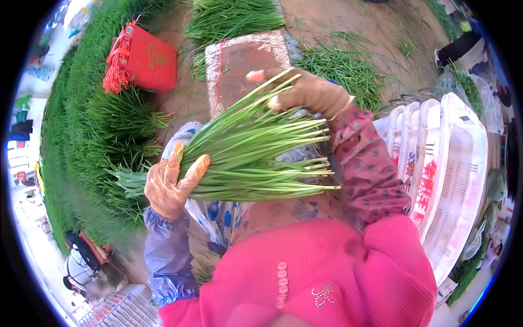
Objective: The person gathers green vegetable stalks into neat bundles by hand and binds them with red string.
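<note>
A loose, fanned bunch of garlic chives lies across my lap, pale cut ends to the right and green leaf tips to the left. My left hand, in a thin orange-tinted glove, is wrapped round its leafy end. At the upper right of the bunch is my right hand, in a brown knitted glove with bare fingertips. Its thumb and forefinger stand apart, with the ends of a few raised stalks between them. The other right fingers are partly hidden.
A patterned board lies ahead, with piled chives behind it and loose chives to its right. A red box sits by the long green heap at left. Stacked white plastic crates stand at right.
</note>
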`<state>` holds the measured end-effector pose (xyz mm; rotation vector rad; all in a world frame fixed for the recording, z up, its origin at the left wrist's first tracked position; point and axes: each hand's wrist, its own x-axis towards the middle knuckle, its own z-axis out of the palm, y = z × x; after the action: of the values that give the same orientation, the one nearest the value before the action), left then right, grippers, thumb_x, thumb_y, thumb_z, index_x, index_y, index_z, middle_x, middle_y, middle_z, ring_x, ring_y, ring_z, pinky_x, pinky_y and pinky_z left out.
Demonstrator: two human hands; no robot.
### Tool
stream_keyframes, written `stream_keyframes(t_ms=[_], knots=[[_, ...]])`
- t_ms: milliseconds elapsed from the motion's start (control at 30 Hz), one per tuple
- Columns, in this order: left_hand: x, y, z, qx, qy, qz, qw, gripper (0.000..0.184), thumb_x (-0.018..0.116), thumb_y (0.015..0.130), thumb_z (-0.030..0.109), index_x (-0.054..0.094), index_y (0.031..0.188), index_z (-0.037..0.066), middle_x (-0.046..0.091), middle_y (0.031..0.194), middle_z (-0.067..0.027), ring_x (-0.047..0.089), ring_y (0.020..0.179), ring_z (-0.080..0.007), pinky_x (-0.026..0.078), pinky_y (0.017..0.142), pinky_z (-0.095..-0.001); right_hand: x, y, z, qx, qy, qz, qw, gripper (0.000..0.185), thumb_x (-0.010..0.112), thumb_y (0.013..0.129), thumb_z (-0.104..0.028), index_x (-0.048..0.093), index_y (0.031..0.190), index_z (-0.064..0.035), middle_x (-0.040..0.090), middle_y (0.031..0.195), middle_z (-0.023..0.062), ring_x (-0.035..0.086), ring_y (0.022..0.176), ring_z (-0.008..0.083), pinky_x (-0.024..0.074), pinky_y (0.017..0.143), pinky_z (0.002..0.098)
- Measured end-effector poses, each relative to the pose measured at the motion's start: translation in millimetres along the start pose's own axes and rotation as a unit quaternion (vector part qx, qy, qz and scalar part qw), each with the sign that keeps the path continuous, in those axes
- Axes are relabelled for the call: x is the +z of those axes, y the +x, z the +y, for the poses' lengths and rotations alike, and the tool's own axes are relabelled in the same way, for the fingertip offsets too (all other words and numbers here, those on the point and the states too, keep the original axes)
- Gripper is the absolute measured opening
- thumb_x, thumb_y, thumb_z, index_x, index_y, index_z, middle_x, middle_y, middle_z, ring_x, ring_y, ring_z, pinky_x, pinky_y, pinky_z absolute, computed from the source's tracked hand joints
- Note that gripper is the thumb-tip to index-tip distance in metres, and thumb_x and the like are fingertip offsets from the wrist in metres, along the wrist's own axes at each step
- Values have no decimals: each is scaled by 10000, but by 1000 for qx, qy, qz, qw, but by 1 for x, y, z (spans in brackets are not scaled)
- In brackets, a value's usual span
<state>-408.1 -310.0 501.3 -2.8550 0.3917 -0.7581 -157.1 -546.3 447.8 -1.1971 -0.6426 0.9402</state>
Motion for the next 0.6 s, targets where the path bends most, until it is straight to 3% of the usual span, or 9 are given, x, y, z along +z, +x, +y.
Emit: stream_keyframes(t_ms=[100, 233, 300, 367, 400, 467, 500, 567, 600], knots=[[-9, 0, -3, 17, 26, -43, 999, 459, 685, 716, 89, 667, 1131, 286, 649, 1164, -129, 642, 785, -216, 512, 658, -307, 8, 9, 0, 27, -66, -20, 997, 408, 672, 819, -69, 596, 1213, 8, 678, 934, 52, 615, 799, 99, 498, 700, 237], [-10, -15, -6, -21, -3, -112, 993, 499, 664, 736, 74, 649, 1210, 227, 643, 1178, -145, 660, 857, -254, 525, 726, -314, -19, 6, 7, 36, -109, 167, 979, 271, 739, 757, -79, 697, 1022, -40, 670, 810, 5, 575, 715, 87, 471, 667, 229], [-6, -19, -5, -118, -92, -111, 982, 521, 686, 728, 72, 632, 1239, 161, 645, 1165, -167, 661, 965, -295, 527, 803, -322, -45, -2, 5, 13, -124, 269, 955, 184, 746, 765, -138, 727, 925, -50, 649, 766, -6, 550, 683, 73, 452, 645, 216], [5, -29, -8, -155, -144, -104, 972, 505, 701, 760, 49, 611, 1256, 90, 650, 1170, -165, 652, 1041, -274, 512, 860, -318, -80, -16, -2, -50, -131, 366, 920, 206, 720, 798, -105, 708, 997, -53, 610, 740, -36, 495, 624, 38, 396, 571, 207], [13, -37, -10, -205, -217, -87, 950, 487, 695, 781, 36, 604, 1258, 67, 656, 1169, -153, 653, 1028, -240, 510, 855, -306, -108, -19, 0, -7, -177, 419, 891, 282, 724, 787, -109, 699, 1065, -67, 668, 807, -7, 562, 685, 78, 459, 643, 241], [11, -38, -8, -338, -319, -96, 880, 413, 700, 811, 45, 612, 1213, 7, 683, 1115, -110, 645, 979, -152, 507, 829, -274, -145, -33, 5, 100, -437, 383, 808, 372, 745, 750, -172, 687, 1103, -69, 706, 987, 88, 638, 896, 159, 496, 786, 302], [19, -48, -13, -384, -342, -121, 849, 371, 713, 770, 26, 639, 1132, 1, 703, 1022, -94, 653, 895, -137, 512, 794, -272, -132, -29, -4, 90, -435, 383, 810, 372, 745, 750, -172, 687, 1103, -69, 706, 987, 88, 638, 896, 159, 496, 786, 302], [22, -56, -13, -430, -419, -152, 785, 303, 700, 741, -3, 650, 1039, -10, 706, 923, -75, 647, 804, -137, 519, 743, -276, -99, -40, -19, 91, -526, 274, 800, 559, 714, 746, -122, 576, 1286, -79, 615, 1231, 138, 578, 1134, 252, 442, 957, 367], [23, -51, -12, -427, -417, -148, 789, 303, 700, 741, -3, 650, 1039, -10, 706, 923, -75, 647, 804, -137, 519, 743, -276, -85, -37, -27, 53, -409, 211, 886, 621, 713, 736, -124, 532, 1330, -92, 556, 1305, 145, 547, 1181, 258, 428, 975, 374]])
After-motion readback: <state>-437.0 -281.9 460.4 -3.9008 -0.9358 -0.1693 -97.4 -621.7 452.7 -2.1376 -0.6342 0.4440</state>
